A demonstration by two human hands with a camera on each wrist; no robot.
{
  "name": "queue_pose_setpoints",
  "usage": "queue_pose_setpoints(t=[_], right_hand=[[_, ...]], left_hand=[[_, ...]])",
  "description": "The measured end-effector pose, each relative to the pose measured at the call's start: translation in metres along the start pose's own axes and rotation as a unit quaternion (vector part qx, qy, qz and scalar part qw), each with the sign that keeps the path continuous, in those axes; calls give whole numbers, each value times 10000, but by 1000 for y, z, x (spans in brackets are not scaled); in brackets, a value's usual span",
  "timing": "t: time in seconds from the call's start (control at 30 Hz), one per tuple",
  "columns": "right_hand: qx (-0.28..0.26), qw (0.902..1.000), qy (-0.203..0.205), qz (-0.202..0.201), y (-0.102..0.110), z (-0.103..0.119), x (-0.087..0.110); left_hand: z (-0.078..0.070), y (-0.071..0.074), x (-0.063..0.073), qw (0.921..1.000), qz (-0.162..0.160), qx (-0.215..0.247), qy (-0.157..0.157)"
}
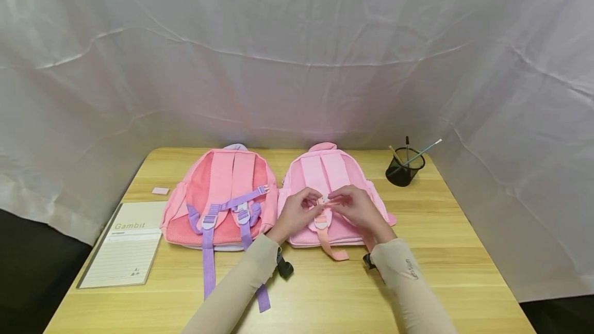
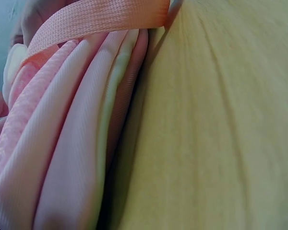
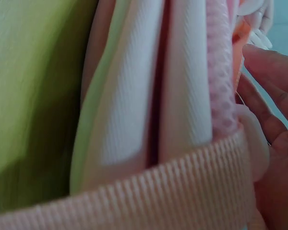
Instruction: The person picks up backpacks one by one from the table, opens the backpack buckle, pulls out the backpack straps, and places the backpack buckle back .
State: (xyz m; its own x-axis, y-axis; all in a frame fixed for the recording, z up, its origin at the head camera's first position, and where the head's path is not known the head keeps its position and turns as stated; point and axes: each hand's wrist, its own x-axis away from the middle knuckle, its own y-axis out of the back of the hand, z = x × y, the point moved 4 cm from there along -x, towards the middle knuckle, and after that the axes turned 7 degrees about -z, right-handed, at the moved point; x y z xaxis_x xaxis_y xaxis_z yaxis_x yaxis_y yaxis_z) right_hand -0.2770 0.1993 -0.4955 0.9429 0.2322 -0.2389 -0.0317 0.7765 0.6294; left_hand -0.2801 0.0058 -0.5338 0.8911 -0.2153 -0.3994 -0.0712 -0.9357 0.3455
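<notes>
A light pink backpack [image 1: 355, 169] lies on the table with its shoulder-strap side up. Over its middle, my left hand [image 1: 297, 215] pinches a small peach strap piece [image 1: 320, 201], apparently a buckle part. My right hand [image 1: 359, 207] pinches the peach strap close by, fingertips almost meeting the left ones. Below them a white adjuster buckle [image 1: 321, 224] holds a peach webbing tail [image 1: 327, 246] that drops over the bag's lower edge. In the right wrist view, fingers [image 3: 271, 67] show beside the bag's side; blur hides the exact hold.
Left of it lies a coral backpack [image 1: 197, 182] with purple straps [image 1: 208, 262] hanging toward the front. A notebook [image 1: 122, 251] and a pink eraser [image 1: 160, 190] lie at the left of the wooden table [image 1: 445, 251]. A black mesh pen cup [image 1: 401, 174] stands back right.
</notes>
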Motion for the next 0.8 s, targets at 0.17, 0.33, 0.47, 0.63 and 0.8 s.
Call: queue_pose_setpoints(t=[0.17,0.33,0.47,0.63,0.8], right_hand=[[-390,9980,-494,93,-7,1,-1],[-476,9981,-390,77,-9,0,-2],[-497,9983,-276,100,-9,-1,-1],[-330,9986,-319,262,-11,-3,-2],[-167,9991,-308,217,-10,-5,-4]], left_hand=[[0,0,0,9998,-91,102,-116],[-1,0,1,9998,-57,192,-38],[-1,1,2,9998,-21,182,-70],[0,1,2,9997,-85,185,-130],[0,0,2,9997,-106,71,-198]])
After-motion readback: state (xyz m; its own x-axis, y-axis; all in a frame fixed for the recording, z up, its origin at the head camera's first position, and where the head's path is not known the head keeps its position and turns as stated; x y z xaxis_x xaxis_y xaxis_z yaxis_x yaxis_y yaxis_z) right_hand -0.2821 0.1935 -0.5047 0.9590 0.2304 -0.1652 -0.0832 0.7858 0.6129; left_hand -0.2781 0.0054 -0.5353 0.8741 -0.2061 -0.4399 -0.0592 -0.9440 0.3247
